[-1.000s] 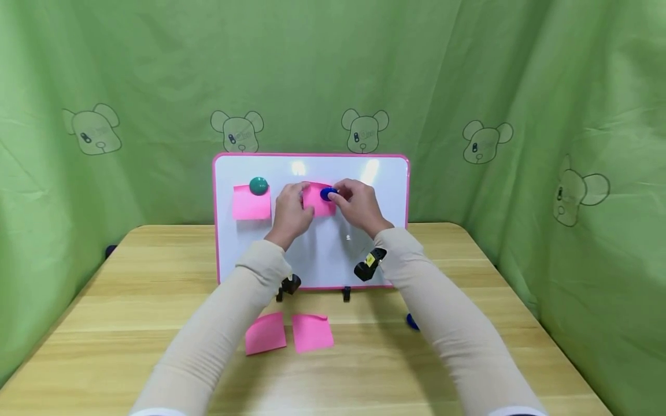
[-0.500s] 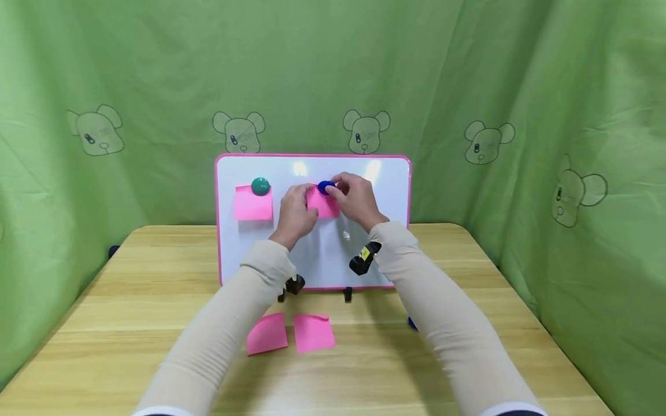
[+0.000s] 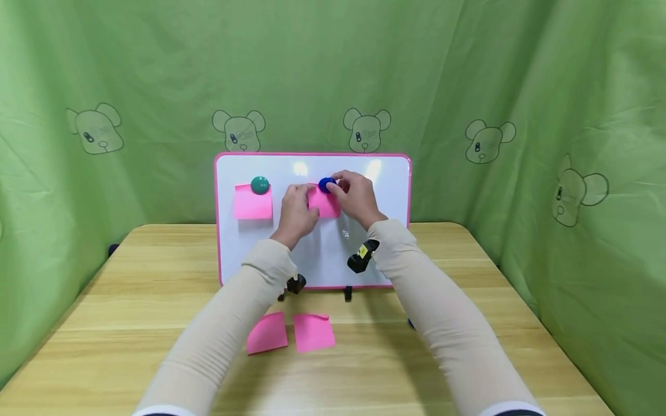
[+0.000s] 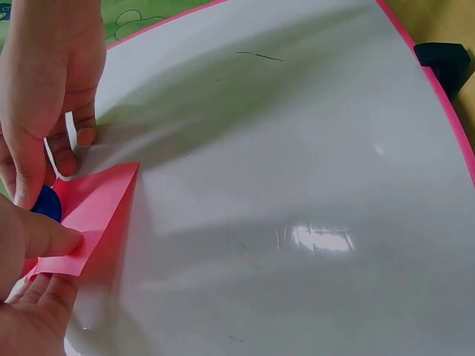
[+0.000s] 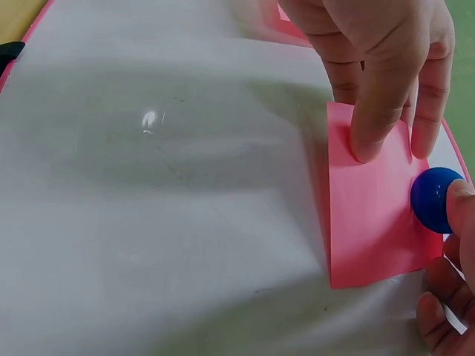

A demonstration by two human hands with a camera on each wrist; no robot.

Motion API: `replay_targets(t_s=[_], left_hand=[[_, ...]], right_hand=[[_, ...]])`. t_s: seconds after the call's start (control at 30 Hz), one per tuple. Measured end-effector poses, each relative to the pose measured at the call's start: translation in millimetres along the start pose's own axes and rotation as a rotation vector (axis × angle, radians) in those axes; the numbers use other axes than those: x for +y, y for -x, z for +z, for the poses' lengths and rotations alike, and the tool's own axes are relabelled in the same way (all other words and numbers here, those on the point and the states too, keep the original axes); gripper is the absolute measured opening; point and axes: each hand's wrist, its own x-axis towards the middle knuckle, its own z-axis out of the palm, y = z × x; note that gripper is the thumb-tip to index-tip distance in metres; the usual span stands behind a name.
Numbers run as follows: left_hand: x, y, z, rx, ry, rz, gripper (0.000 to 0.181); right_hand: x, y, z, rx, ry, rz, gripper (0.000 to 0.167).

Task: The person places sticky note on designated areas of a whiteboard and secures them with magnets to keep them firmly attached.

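A pink-edged whiteboard (image 3: 333,263) stands upright on the table. My left hand (image 3: 298,212) pinches a pink sticky note (image 3: 326,207) by its left side against the board; in the right wrist view its thumb lies on the front of the note (image 5: 378,215). At the note's top edge my right hand (image 3: 359,199) pinches a round blue magnet (image 3: 325,185) between thumb and fingers. The magnet (image 5: 433,199) overlaps the top of the paper. Further left, a green magnet (image 3: 260,185) holds another pink note (image 3: 252,207) on the board.
Two more pink notes, one left (image 3: 267,335) and one right (image 3: 314,333), lie on the wooden table (image 3: 119,346) before the board. Another blue magnet (image 3: 411,324) is mostly hidden by the right forearm. Black feet (image 3: 348,294) support the board; a green curtain (image 3: 312,69) hangs behind.
My right hand has moved the blue magnet up and slightly left to the note's top edge. The magnet now shows a rounder face. My left hand has shifted slightly right.
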Motion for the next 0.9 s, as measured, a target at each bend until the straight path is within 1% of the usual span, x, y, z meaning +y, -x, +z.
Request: replay_targets(t_s=[0.3,0.6,0.77,0.9], left_hand=[[-1.3,0.9,0.3,0.011,-0.005,0.013,0.05],[-1.0,0.8,0.9,-0.007,-0.014,-0.004,0.051],[-0.5,0.2,0.7,0.0,-0.013,0.007,0.052],[-0.7,-0.5,0.0,-0.007,-0.008,0.001,0.052]], right_hand=[[-0.5,-0.1,2.1,0.014,0.031,-0.004,0.026],[-2.6,1.5,5.6,0.023,0.05,0.048,0.029],[-3.5,1.0,6.9,0.042,0.045,0.05,0.03],[-4.1,0.9,7.7,0.046,0.053,0.05,0.031]])
